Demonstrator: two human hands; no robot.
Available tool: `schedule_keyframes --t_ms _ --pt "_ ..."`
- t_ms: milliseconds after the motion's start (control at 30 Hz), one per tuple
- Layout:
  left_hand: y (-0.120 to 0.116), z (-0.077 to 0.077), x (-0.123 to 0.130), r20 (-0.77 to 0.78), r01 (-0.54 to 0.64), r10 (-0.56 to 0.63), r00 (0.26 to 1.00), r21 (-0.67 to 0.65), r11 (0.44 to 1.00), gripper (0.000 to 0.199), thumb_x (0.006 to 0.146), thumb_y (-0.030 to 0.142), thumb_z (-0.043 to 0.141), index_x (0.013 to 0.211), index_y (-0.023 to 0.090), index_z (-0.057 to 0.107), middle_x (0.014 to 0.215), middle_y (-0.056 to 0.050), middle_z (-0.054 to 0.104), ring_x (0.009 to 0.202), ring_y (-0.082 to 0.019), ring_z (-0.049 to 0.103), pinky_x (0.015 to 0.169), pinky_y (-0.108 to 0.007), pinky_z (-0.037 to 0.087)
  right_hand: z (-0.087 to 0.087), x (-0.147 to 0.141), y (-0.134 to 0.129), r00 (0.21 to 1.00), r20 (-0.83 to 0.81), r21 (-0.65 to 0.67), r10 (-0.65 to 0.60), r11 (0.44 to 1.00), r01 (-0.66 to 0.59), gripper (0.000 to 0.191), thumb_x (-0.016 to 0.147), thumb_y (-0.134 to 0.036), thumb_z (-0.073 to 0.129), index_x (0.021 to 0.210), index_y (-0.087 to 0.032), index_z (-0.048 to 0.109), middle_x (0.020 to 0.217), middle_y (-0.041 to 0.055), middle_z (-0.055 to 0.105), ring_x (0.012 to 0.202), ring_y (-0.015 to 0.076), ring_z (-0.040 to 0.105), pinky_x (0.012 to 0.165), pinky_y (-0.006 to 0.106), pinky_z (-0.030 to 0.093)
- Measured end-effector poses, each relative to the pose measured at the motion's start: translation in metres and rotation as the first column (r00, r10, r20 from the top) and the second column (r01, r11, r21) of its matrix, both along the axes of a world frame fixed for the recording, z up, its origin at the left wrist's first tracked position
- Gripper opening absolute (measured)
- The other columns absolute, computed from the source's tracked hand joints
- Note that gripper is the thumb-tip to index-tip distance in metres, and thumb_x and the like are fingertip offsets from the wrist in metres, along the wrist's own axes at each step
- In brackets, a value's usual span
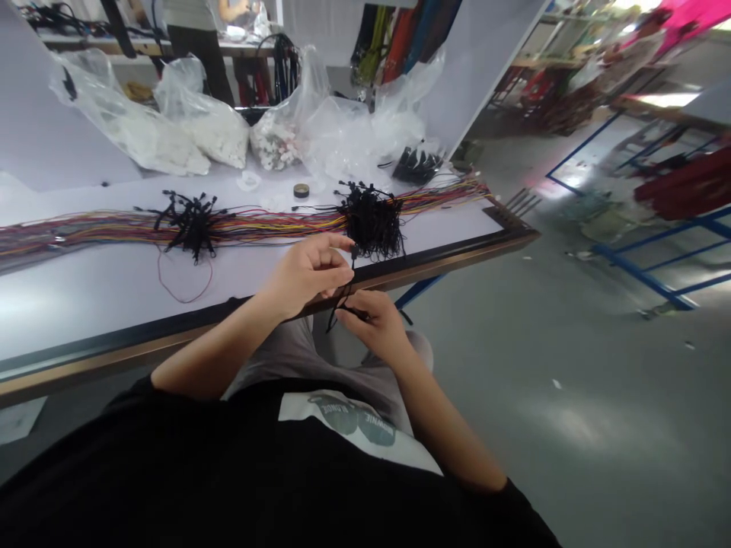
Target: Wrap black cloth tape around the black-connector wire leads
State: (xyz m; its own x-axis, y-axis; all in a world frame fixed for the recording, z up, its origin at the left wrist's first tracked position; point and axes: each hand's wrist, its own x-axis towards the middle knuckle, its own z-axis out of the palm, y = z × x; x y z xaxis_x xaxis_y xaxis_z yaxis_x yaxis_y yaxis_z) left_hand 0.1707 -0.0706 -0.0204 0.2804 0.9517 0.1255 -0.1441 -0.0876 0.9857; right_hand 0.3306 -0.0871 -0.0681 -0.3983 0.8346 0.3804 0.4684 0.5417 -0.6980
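Hands (308, 275) (374, 323) near table edge (457, 259), black cable (348, 288) between them

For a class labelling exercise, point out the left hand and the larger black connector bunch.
Left hand (307, 272), head view: back of the hand.
Larger black connector bunch (372, 222), head view: its dense middle.

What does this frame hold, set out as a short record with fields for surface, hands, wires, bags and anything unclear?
surface: white tabletop with a dark edge
left hand: hand holding the connector end of a thin black cable at its fingertips
right hand: hand closed around a lower part, apparently of that cable
wires: long bundle of thin multicoloured wires along the tabletop
clumps: two tangles of black connectors, the denser one nearer the hands
bags: clear plastic bags behind the wires
unclear: blurred background at right
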Motion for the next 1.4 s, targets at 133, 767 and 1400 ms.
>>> schedule_keyframes --t_ms 133,767,1400 --pt "-0.013 -0.013 0.005 -0.066 0.043 -0.048 0.997 -0.081 0.996 0.019 0.068 0.020 0.064 0.086 0.013 0.063 0.059 0.004 0.058 0.045 -0.005 0.045 0.045 -0.018 0.036 -0.002 0.000 -0.009 0.997 -0.044 -0.046 -0.056 0.998 0.054 0.017 0.077 -0.023 0.054 0.060 -0.019 0.057 0.055 -0.0029 0.047 0.054 0.0105 0.042 0.055 0.025 0.032" --pt "-0.031 -0.023 0.008 -0.069 0.083 -0.101 0.993 -0.222 0.972 0.009 0.073 0.016 0.060 0.066 0.016 0.055 0.049 0.006 0.052 0.044 -0.007 0.049 0.047 -0.019 0.038 0.010 0.024 -0.025 0.881 -0.291 -0.294 -0.374 0.911 0.289 0.024 0.075 -0.041 0.059 0.089 -0.024 0.068 0.077 0.0005 0.066 0.072 0.0166 0.058 0.067 0.031 0.047" --pt "-0.040 -0.038 0.019 0.060 -0.052 0.075 0.995 -0.315 0.948 0.006 0.069 0.018 0.060 0.071 0.016 0.055 0.055 0.005 0.056 0.039 -0.003 0.037 0.039 -0.018 0.026 0.006 0.017 -0.012 0.883 -0.276 -0.303 -0.380 0.906 0.296 0.028 0.079 -0.045 0.057 0.093 -0.025 0.069 0.083 0.0007 0.068 0.078 0.0173 0.061 0.072 0.032 0.049"
